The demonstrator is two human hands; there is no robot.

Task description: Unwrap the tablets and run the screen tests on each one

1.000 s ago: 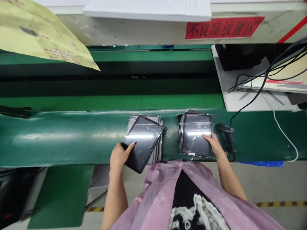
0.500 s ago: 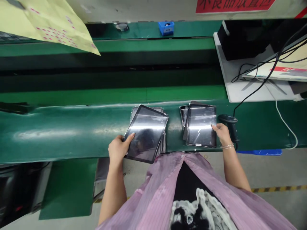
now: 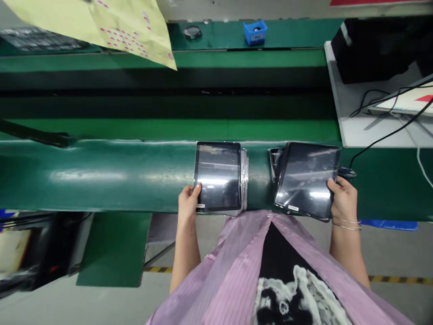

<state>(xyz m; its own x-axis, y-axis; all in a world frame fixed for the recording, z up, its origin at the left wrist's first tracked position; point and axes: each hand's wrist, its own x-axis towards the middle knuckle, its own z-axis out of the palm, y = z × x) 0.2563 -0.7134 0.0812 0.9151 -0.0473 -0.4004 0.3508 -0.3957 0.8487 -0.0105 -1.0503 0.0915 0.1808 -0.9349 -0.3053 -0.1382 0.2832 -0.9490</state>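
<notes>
My left hand (image 3: 189, 201) grips the left edge of a dark tablet (image 3: 218, 174), thumb on its glass. That tablet lies nearly square over a stack of tablets (image 3: 245, 180) in clear wrapping, whose right edges stick out. My right hand (image 3: 343, 198) is closed on the right edge of another dark tablet (image 3: 307, 176), thumb on top and fingers hidden beneath. This one is tilted, with a small white label at its lower edge. Under its left side more tablets (image 3: 275, 162) peek out; how many is hidden.
A black handheld scanner (image 3: 347, 172) sits partly hidden behind the right tablet. Behind it a white stand (image 3: 341, 113) bears a black box and cables (image 3: 382, 144). A sunken green channel runs behind the bench (image 3: 118, 176). A blue bin (image 3: 255, 32) stands on the far ledge; a yellow sheet (image 3: 135, 31) hangs at upper left.
The left tablet has turned from a slant to nearly straight over its stack. My right hand has lifted and tilted the right tablet. The whole view has shifted.
</notes>
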